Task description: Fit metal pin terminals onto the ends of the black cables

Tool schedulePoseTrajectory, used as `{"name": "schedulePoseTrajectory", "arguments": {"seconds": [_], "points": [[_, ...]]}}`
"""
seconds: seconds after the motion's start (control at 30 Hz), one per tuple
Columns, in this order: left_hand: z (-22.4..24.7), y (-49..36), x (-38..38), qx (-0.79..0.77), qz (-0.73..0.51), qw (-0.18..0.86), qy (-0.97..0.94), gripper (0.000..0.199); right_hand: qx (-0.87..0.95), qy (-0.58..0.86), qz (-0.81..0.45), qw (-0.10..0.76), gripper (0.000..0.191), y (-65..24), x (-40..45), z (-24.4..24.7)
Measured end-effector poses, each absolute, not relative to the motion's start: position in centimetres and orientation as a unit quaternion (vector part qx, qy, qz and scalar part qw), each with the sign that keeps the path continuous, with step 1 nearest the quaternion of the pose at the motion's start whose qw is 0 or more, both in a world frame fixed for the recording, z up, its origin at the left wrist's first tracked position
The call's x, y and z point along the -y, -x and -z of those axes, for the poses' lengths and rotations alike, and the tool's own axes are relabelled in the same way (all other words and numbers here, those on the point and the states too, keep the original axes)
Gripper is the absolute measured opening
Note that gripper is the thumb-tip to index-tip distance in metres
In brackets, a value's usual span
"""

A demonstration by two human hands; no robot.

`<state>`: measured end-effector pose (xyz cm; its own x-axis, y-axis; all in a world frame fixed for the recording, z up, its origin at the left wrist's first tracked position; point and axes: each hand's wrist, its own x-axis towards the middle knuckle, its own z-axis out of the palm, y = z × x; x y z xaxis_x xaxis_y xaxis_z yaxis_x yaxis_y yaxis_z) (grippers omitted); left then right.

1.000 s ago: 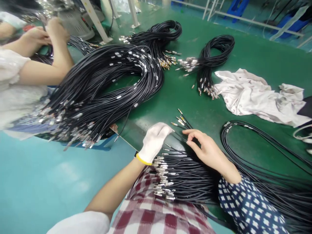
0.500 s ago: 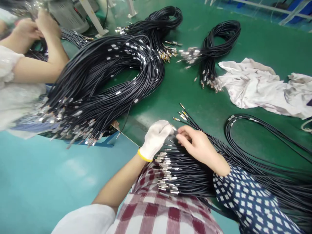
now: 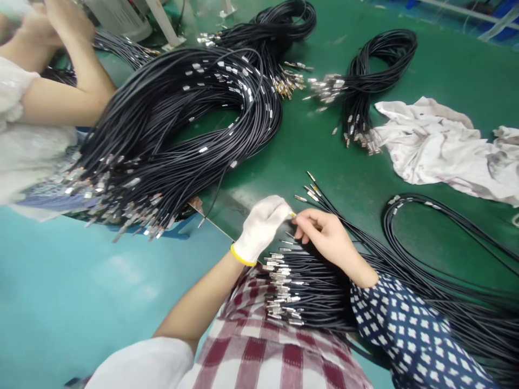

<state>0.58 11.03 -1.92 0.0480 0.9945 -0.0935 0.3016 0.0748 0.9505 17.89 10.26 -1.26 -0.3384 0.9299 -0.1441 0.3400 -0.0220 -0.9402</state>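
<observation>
My left hand (image 3: 261,228), in a white glove with a yellow cuff, is closed on a small metal connector (image 3: 292,214) at a cable end. Touching the same end from the right, my bare right hand (image 3: 324,235) pinches just behind the connector. Below both hands, many black cables (image 3: 324,292) lie side by side with their silver connectors pointing left. A few cable ends with yellow marks (image 3: 311,190) stick out above my right hand.
A big looped cable bundle (image 3: 194,124) lies at left, beside another person's arms (image 3: 67,102). Behind are two smaller coils (image 3: 284,27) (image 3: 381,65). White cloth (image 3: 441,146) lies at right on the green table (image 3: 332,151).
The camera view has shifted a little, so the table's contents appear further right. My fingertips have come closer together at the connector.
</observation>
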Motion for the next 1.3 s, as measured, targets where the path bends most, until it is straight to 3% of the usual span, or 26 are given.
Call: {"name": "schedulePoseTrajectory", "arguments": {"seconds": [0.13,0.6,1.07,1.3], "points": [[1.8,-0.5,-11.0,-0.578,-0.368,0.482,-0.546,0.021,0.566,0.48,-0.586,0.324,0.029,-17.5,-10.3,1.9],[1.6,-0.2,-11.2,-0.575,-0.308,0.502,-0.568,0.02,0.638,0.51,-0.484,0.315,0.022,-16.7,-9.2,1.8],[1.7,-0.3,-11.3,-0.568,-0.269,0.452,-0.633,0.023,0.588,0.523,-0.514,0.34,0.024,-16.1,-9.1,2.2],[2.0,-0.1,-11.2,-0.546,-0.311,0.55,-0.55,0.019,0.586,0.459,-0.556,0.369,0.026,-16.9,-9.6,2.2]]}}
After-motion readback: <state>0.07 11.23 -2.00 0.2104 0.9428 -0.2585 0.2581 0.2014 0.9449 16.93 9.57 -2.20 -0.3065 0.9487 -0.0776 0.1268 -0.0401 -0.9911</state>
